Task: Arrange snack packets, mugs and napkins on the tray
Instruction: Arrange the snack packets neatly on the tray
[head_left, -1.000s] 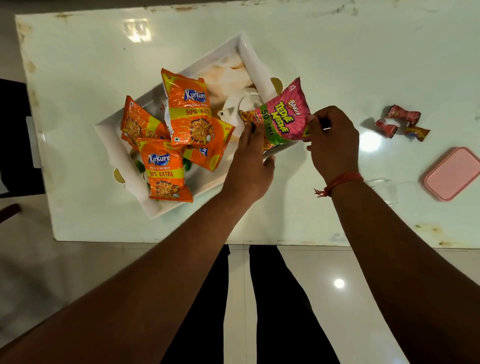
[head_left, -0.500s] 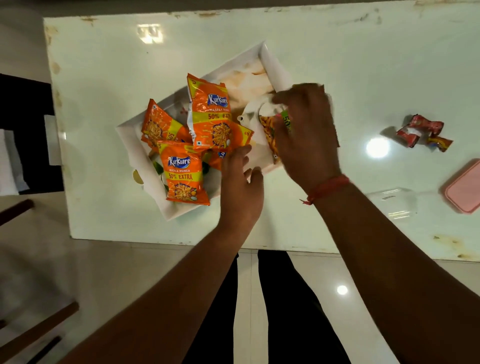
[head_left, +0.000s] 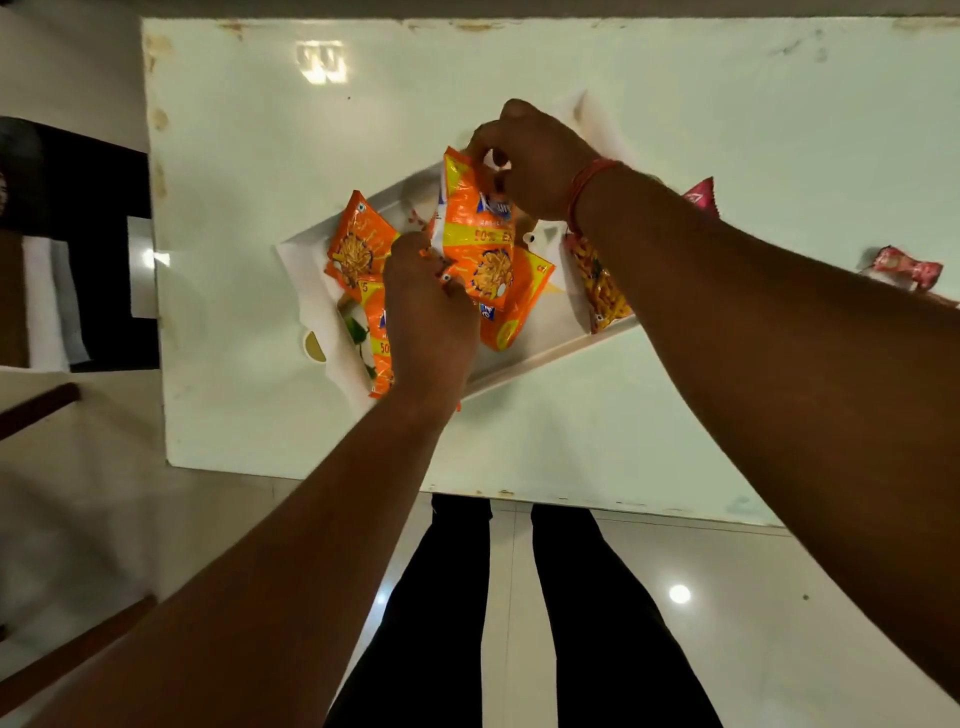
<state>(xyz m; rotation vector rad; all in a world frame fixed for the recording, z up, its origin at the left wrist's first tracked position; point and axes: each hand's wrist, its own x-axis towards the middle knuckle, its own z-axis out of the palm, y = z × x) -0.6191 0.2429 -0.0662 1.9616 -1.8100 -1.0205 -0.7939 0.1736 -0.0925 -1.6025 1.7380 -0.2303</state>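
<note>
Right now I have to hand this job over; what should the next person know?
Both hands are on one orange snack packet standing over the tray: right hand pinches its top edge, left hand grips its lower corner.
Done: other orange packets and the pink packet lie in the tray.
Left: set down this packet; wrapped sweets lie on the table. Mugs and napkins are mostly hidden.

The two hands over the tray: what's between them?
In the head view, an upright orange snack packet spans the gap: the right hand pinches its top edge, the left hand grips its lower corner.
</note>
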